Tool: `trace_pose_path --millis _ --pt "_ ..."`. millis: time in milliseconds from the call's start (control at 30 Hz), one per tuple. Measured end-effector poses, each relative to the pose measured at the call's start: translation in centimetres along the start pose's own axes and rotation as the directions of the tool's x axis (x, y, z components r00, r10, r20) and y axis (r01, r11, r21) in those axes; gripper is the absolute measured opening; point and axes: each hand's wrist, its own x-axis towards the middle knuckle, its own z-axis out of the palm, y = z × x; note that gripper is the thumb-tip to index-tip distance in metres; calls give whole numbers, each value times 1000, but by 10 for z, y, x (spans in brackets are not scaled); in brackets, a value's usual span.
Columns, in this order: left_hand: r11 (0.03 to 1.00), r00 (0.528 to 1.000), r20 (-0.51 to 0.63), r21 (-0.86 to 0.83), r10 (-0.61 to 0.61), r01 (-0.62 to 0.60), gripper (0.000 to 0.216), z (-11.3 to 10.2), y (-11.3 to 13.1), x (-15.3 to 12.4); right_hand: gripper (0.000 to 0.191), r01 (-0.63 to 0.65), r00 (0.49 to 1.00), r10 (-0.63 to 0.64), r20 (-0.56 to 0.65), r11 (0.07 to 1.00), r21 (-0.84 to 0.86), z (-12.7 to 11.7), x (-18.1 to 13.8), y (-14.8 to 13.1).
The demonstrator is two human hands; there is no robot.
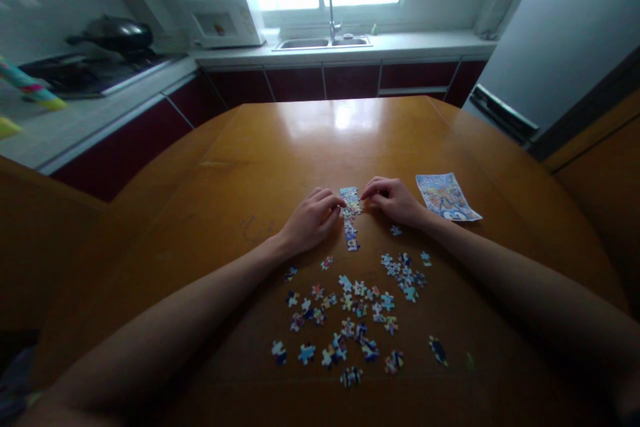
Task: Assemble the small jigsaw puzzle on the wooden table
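Observation:
A narrow, partly joined jigsaw puzzle [351,203] lies flat on the wooden table, wider at its far end. My left hand [313,219] rests at its left side, index finger and thumb close together against the edge. On the opposite side is my right hand [393,200], its fingers bent, with a gap between thumb and fingertips. Those fingertips are by the puzzle's upper right edge, and I see no piece in them. One loose piece [396,230] lies below my right hand; another piece [327,263] is below my left.
Many loose jigsaw pieces [360,307] are spread nearer to me, with a smaller cluster [404,273] to their right. A printed picture sheet [447,197] lies beyond my right forearm. Past the table [320,140] are a sink [303,44], a microwave [223,21], a pan [120,35] and a fridge [555,33].

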Motion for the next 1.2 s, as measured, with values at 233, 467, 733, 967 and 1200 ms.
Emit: trace_pose_path --millis 233,467,733,967,1200 --pt "1000 1000 -4 -14 1 -1 18 -1 0 0 23 8 1000 -8 6 1000 -18 0 0 2" --pt "999 1000 -16 -38 -9 9 16 -1 1 0 23 8 1000 -8 3 1000 -18 0 0 1" --pt "968 948 235 -180 215 -175 15 -28 14 4 22 0 1000 0 -3 1000 -18 -2 1 4" --pt "951 676 683 -293 277 -95 8 -67 44 6 21 -8 1000 8 -15 1000 -16 -3 1 4" --pt "971 622 751 -115 224 -210 16 -65 55 -3 19 -7 1000 6 -16 1000 -9 -3 1 5"
